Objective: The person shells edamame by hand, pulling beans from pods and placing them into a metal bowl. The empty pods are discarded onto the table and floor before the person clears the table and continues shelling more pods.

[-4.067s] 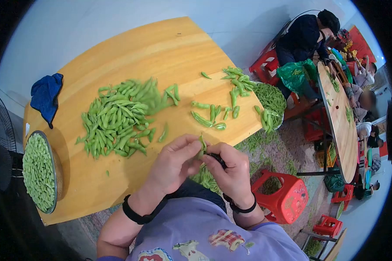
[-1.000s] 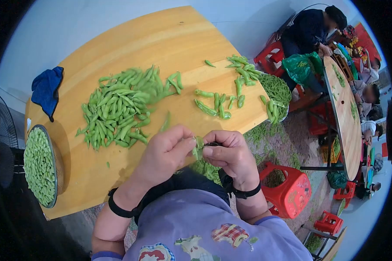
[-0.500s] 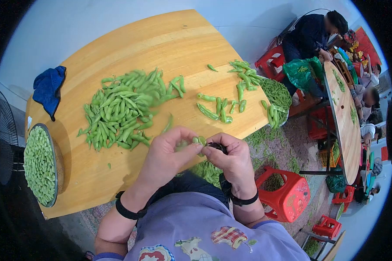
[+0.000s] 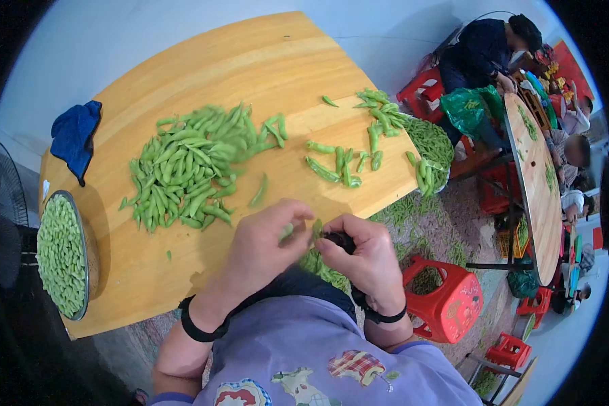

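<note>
My left hand (image 4: 267, 240) is curled above the table's front edge, with something pale green, likely beans, held in its closed fingers. Close beside it, my right hand (image 4: 362, 257) pinches a green pod (image 4: 317, 227) between thumb and forefinger; something dark shows at its fingers. Beyond my left hand lies a large pile of green pods (image 4: 183, 169) on the wooden table (image 4: 264, 54). A single pod (image 4: 259, 190) rests between the pile and my hands. Several pods (image 4: 345, 168) lie scattered to the right.
A bowl of shelled beans (image 4: 62, 257) and a blue cloth (image 4: 76, 139) are at the left. Pods fill a container (image 4: 430, 145) beyond the right edge. A red stool (image 4: 446, 301) stands at right. A person (image 4: 484, 54) sits at another table (image 4: 538, 196).
My hands have moved slightly apart, the right one a little rightward and down. The pod between them has shifted with my right hand's fingers.
</note>
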Demonstrator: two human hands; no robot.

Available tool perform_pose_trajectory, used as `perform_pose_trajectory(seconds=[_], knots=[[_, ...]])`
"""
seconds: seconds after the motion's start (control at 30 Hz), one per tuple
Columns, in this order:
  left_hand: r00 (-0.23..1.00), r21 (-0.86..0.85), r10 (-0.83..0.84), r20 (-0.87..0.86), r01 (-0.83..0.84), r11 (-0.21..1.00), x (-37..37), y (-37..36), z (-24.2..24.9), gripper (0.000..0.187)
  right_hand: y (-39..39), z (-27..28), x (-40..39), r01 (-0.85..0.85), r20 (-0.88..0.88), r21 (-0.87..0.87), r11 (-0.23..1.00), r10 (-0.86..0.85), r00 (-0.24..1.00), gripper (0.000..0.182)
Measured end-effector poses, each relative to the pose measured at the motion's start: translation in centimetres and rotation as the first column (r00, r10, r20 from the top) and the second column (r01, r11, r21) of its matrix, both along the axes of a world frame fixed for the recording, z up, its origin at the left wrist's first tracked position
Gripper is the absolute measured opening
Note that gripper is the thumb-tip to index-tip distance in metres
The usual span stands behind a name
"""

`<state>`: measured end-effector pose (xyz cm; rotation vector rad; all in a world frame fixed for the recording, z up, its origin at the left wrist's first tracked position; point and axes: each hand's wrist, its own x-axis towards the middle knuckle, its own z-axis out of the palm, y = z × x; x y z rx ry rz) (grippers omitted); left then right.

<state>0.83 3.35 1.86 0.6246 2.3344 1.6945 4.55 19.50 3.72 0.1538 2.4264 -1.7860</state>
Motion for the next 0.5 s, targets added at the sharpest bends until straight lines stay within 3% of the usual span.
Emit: perform_pose_trajectory(seconds=[0.07, 0.13, 0.17, 0.3, 0.43, 0.5], knots=[[0.997, -0.053, -0.058, 0.05, 0.061, 0.997, 0.0, -0.5, 0.3, 0.017, 0.8, 0.5, -0.2, -0.076, -0.018, 0.054, 0.996, 0.077, 0.997, 0.016], [0.943, 0.164, -0.163, 0.291, 0.119, 0.979, 0.3, -0.4, 0.1, 0.016, 1.9, 0.8, -0.2, -0.21, 0.139, -0.117, 0.971, 0.225, 0.964, 0.014], [0.949, 0.12, -0.21, 0.237, 0.186, 0.975, 0.5, -0.5, -0.2, 0.019, 2.1, 0.8, -0.5, -0.265, 0.14, -0.112, 0.958, 0.279, 0.95, 0.014], [0.91, 0.226, -0.175, 0.376, 0.093, 0.97, 1.9, 0.0, -1.4, 0.016, 1.9, 1.0, -0.5, -0.323, 0.189, -0.218, 0.921, 0.364, 0.912, 0.015], [0.904, 0.331, -0.175, 0.391, 0.039, 0.943, 2.0, -0.1, -2.8, 0.011, 1.4, 0.2, -0.5, -0.241, 0.235, -0.35, 0.905, 0.334, 0.913, 0.015], [0.698, 0.396, -0.157, 0.699, -0.195, 0.897, 1.6, -1.1, -1.8, 0.007, 1.4, 0.2, -0.5, -0.108, 0.193, -0.301, 0.947, 0.171, 0.966, 0.014]])
